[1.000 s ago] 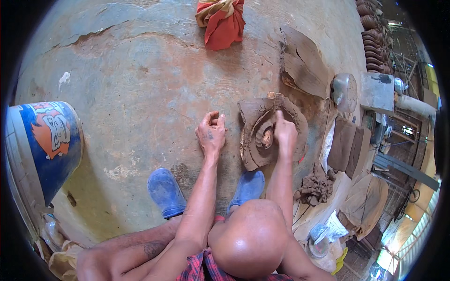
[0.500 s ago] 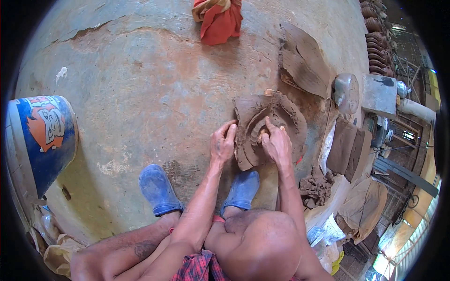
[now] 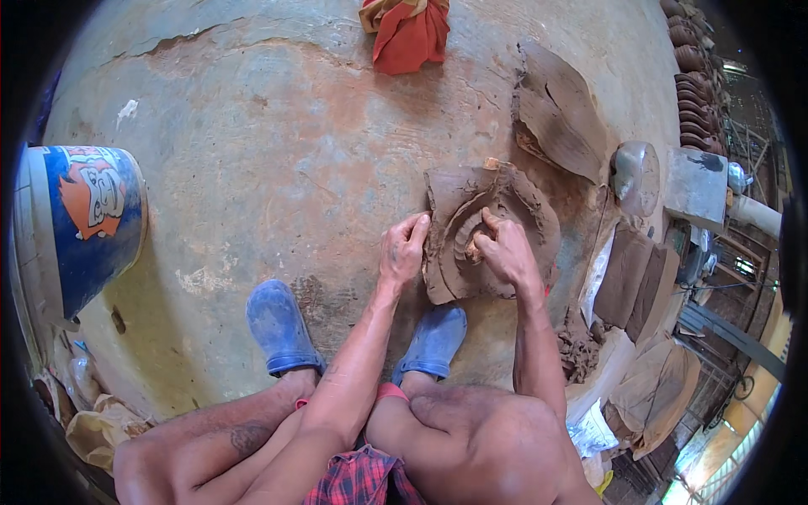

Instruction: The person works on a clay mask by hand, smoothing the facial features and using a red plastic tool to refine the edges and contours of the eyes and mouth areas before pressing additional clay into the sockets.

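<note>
- Clay slab (image 3: 471, 244) lay on floor (image 3: 278, 168), just ahead of both hands.
- Left hand (image 3: 402, 252) flat against slab's left edge, grip open.
- Right hand (image 3: 505, 251) nearer centre, grip pinched on folded clay.

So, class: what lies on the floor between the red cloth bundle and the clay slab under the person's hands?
In the head view, only bare, stained concrete floor lies between the red cloth bundle and the clay slab.

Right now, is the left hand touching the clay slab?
Touching. The head view shows the left hand with its fingers pressed on the left edge of the clay slab, no gap between them.
</note>
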A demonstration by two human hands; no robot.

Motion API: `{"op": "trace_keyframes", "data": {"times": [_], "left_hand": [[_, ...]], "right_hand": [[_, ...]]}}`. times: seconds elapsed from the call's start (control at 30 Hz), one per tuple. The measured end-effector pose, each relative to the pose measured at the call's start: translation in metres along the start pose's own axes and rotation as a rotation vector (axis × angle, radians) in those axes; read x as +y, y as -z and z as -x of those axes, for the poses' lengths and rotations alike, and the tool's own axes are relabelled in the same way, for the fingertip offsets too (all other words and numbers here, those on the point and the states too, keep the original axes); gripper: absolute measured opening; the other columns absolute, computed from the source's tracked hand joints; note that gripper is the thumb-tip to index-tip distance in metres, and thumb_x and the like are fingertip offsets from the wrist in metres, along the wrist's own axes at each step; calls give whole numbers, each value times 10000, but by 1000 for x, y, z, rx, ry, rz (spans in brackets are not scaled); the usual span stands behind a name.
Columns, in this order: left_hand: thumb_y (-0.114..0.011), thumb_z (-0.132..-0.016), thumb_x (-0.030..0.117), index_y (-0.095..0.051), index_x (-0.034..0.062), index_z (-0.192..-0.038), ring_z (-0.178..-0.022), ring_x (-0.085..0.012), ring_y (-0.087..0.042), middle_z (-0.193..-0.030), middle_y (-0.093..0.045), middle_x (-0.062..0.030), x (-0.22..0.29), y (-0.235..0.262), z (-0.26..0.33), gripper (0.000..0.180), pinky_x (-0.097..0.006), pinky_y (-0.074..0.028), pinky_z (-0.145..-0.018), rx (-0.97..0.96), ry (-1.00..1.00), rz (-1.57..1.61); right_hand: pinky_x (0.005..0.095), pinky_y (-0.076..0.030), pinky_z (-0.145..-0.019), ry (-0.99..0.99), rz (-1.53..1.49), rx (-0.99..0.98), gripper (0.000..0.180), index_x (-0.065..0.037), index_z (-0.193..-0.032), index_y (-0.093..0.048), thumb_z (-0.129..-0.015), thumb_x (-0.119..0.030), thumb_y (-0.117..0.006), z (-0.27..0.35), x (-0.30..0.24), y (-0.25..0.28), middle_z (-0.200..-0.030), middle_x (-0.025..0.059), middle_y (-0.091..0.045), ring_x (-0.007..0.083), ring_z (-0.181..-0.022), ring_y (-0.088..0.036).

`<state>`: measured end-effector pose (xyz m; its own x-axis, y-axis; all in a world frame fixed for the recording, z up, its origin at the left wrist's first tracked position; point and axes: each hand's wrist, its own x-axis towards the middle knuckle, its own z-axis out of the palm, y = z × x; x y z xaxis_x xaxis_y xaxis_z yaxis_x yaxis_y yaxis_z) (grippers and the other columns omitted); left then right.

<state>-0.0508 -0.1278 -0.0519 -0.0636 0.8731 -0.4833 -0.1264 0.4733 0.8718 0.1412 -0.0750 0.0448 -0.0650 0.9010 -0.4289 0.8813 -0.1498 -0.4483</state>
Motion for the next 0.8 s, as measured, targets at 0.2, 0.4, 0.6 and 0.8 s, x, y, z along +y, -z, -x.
{"op": "trace_keyframes", "data": {"times": [0.2, 0.4, 0.6, 0.8], "left_hand": [[-571, -1055, 366, -760, 1, -1124, -839, -156, -703, -911, -763, -226, -6, 8, -3, 417, -389, -535, -754, -57, 57, -29], [-558, -1073, 380, -746, -25, -1017, -752, -120, -608, -780, -717, -194, -3, 7, -4, 450, -396, -500, -697, -44, 17, -22], [-526, -1101, 350, -741, -48, -1011, -820, -71, -558, -833, -714, 2, 1, 12, -3, 461, -317, -477, -746, -88, 17, -47], [-567, -1067, 378, -714, -50, -963, -738, -103, -564, -743, -702, -164, -8, 9, -10, 465, -390, -486, -683, -60, -20, -18]], "right_hand": [[511, -597, -778, 45, 479, -126, 748, 79, -1427, -571, -748, -236, -585, 14, -55, 5, -829, 296, -719, 427, -824, -743], [489, -597, -635, 308, 823, -211, 783, 95, -1462, -530, -758, -237, -607, 23, -50, -2, -789, 231, -742, 359, -679, -747], [417, -566, -558, 401, 950, -413, 729, 61, -1536, -462, -852, -155, -594, 40, -48, -5, -798, 173, -761, 280, -648, -747], [423, -512, -499, 449, 972, -300, 680, -38, -1579, -453, -918, -142, -576, 69, -21, -20, -641, 65, -671, 258, -526, -665]]}}
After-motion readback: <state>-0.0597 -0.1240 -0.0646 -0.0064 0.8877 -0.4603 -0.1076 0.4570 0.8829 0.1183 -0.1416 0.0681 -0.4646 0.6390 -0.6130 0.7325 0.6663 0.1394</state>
